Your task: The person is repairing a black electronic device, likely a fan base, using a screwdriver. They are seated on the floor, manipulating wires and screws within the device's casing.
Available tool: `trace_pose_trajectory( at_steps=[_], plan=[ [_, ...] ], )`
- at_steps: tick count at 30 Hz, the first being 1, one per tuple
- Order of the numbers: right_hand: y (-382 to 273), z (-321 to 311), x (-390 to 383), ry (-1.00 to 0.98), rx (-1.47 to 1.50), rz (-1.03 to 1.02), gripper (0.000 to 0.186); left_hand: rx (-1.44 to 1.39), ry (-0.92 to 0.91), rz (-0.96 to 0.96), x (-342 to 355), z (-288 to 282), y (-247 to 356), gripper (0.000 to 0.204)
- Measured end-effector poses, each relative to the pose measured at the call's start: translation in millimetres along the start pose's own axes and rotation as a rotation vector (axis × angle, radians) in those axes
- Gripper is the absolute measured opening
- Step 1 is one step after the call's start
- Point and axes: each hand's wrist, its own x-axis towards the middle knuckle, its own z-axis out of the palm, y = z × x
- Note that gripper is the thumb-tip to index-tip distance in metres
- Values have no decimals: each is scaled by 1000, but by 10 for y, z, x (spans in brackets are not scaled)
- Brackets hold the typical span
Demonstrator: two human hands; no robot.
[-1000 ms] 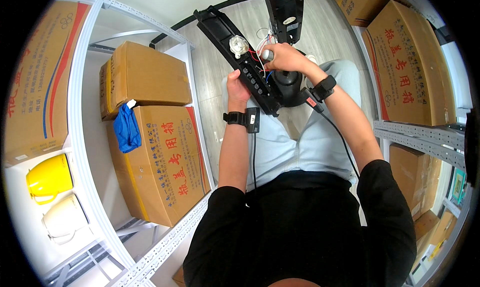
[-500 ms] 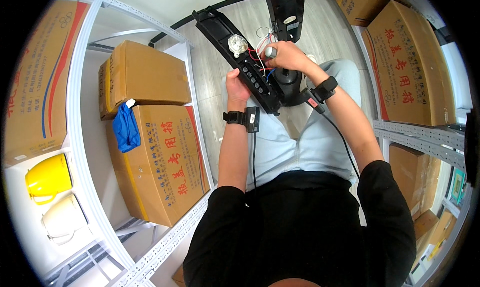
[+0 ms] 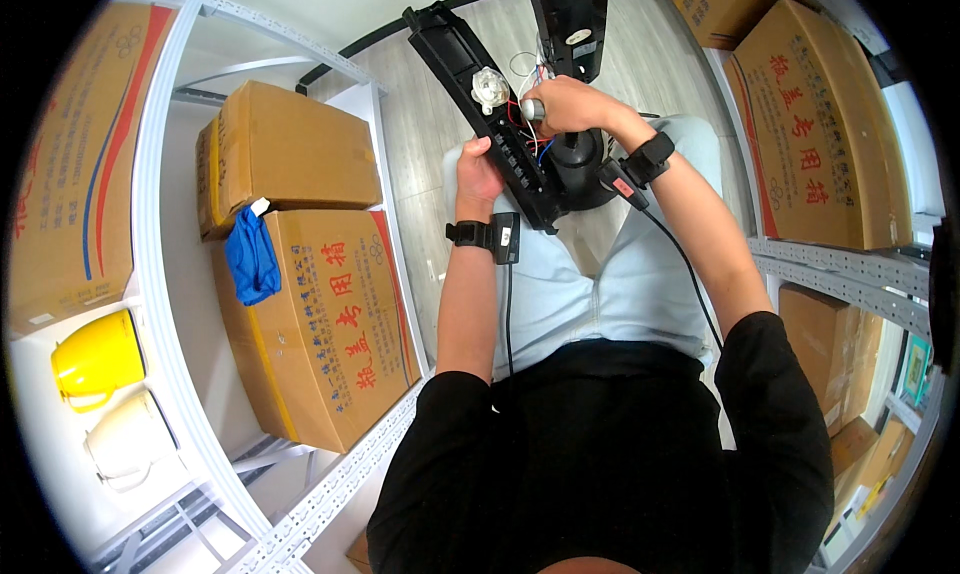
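Note:
My left hand (image 3: 481,173) grips the near left edge of a long black plastic housing (image 3: 447,46), its thumb up along the side. The housing slants from far left to near right. On it sit a clear round part (image 3: 490,89) and a row of small dark knobs. Red, white and blue wires come from its right side. Closed above those wires, my right hand (image 3: 575,106) holds a tool with a rounded grey handle (image 3: 533,109); its tip is hidden. Below that hand stands a round black base (image 3: 577,164), and a black upright column (image 3: 570,34) rises beyond.
Cartons (image 3: 320,324) fill the metal shelf on my left, with a blue cloth (image 3: 253,256) hanging over one. A yellow mug (image 3: 98,359) and a white mug (image 3: 130,439) stand farther left. More cartons (image 3: 800,124) are shelved at right. Cables run from both wrist straps.
The far end of the housing has swung right and it stands a little steeper, the clear part moving with it. My right hand has shifted slightly left and away from me, still holding the tool.

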Motion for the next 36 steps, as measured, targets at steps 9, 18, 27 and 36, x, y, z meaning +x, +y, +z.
trace_pose_trajectory(
  at_steps=[9,18,27,36],
  plan=[
    [-29,165,-45,172,-94,99,48,-36,-41,53,-3,114,35,73],
    [249,142,-74,473,279,77,23,69,-110,132,40,165,15,64],
    [562,180,-438,734,802,217,9,330,143,308,254,53,-30,61],
    [1127,-87,-443,952,1100,219,19,331,256,253,868,-21,152,46]
  ],
)
